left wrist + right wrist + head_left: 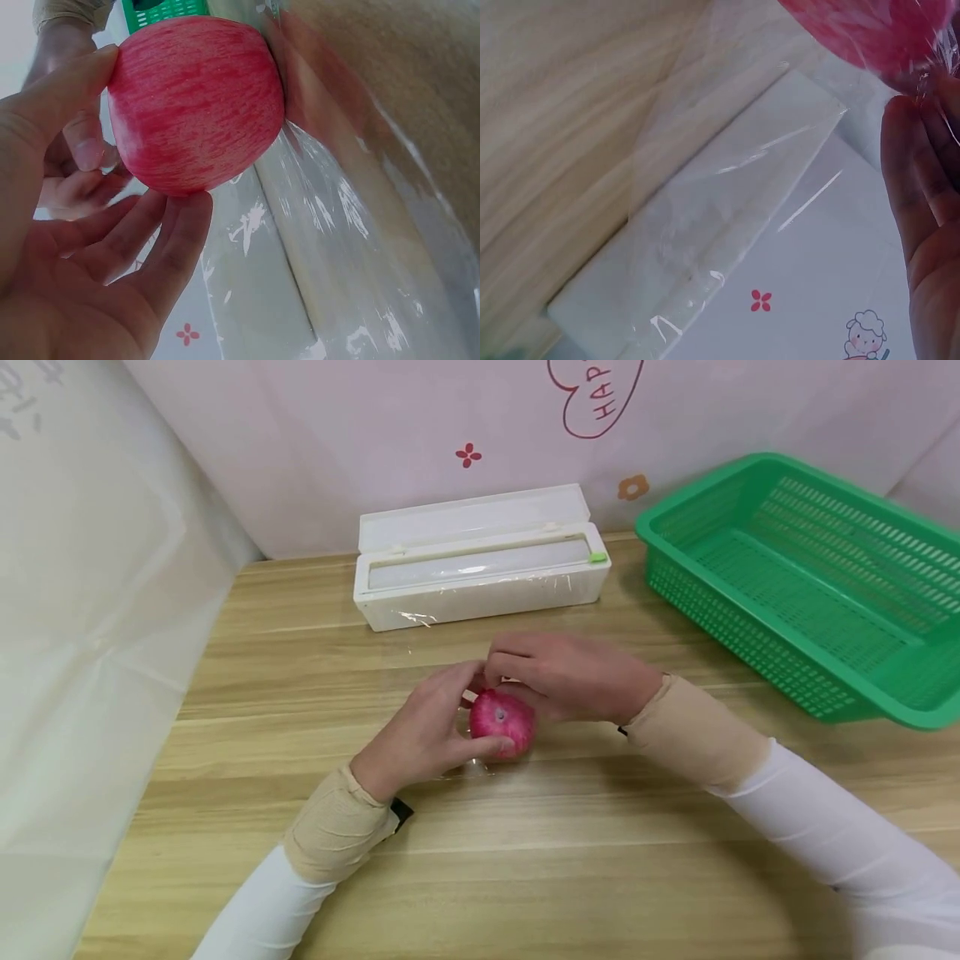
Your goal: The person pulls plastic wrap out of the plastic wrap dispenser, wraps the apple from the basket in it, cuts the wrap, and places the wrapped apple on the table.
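A red apple [504, 723] is held just over the table in front of the white box. My left hand [427, 727] grips it, thumb on the near side and fingertips on the far side, as the left wrist view shows. Clear plastic wrap [330, 217] hangs beside the apple and stretches towards the box. At the apple's far right side is my right hand [573, 675], its fingers bent. In the right wrist view the fingers [904, 165] pinch gathered wrap [922, 79] against the apple; the thumb is out of sight there.
Behind the hands stands a white wrap dispenser box [487, 597], its lid [472, 518] raised, a roll [480, 564] inside and a green slider [597, 557] at its right end. A green plastic basket [757, 647] sits at the back right. A printed cloth [405, 435] hangs behind the wooden table [525, 877].
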The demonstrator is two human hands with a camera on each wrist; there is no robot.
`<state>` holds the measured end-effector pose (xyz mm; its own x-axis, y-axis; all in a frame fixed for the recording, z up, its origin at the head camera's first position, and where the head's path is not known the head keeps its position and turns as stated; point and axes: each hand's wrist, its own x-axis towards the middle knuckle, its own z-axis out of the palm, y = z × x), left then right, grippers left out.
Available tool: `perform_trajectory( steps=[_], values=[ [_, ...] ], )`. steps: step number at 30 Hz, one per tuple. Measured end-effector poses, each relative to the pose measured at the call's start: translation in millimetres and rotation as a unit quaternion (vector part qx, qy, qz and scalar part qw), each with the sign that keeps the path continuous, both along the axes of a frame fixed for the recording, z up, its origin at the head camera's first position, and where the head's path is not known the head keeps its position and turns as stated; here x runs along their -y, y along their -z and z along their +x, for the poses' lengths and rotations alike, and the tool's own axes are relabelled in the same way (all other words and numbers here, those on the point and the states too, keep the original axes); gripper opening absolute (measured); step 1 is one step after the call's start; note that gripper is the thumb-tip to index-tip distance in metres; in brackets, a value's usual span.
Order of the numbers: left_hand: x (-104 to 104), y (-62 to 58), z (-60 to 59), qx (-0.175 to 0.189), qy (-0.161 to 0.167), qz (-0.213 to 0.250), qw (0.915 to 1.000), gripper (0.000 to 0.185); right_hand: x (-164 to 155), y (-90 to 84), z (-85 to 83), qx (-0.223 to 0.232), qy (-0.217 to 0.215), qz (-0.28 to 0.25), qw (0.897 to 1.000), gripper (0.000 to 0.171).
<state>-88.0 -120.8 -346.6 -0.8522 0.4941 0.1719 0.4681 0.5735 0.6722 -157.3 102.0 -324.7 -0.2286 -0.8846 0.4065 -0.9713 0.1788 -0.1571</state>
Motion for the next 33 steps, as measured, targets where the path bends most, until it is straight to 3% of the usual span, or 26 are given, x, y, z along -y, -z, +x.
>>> perform_trajectory(
  steps=[5, 12, 18, 26, 33],
  values=[
    [0, 0.0, -0.2, 0.022, -0.011, 0.009, 0.9997, 0.086, 6, 10.7, 1.0, -0.029, 0.002, -0.012, 0.999, 0.015],
    [0, -0.6, -0.2, 0.05, -0.021, 0.027, 0.9982, 0.096, 6, 21.9, 1.4, -0.006, 0.022, -0.055, 0.998, 0.024],
    [1, -0.6, -0.4, 0.071, -0.034, 0.033, 0.9964, 0.1, 5, 28.5, 5.5, -0.014, 0.028, -0.072, 0.997, 0.022],
    [0, -0.2, 0.2, 0.073, -0.03, 0.039, 0.9961, 0.1, -4, 25.2, 12.7, 0.087, 0.038, -0.015, 0.995, 0.022],
    [0, 0.6, 0.3, 0.056, -0.028, 0.03, 0.9976, 0.097, -7, 19.3, 14.7, 0.102, 0.043, 0.033, 0.993, 0.033]
  ],
)
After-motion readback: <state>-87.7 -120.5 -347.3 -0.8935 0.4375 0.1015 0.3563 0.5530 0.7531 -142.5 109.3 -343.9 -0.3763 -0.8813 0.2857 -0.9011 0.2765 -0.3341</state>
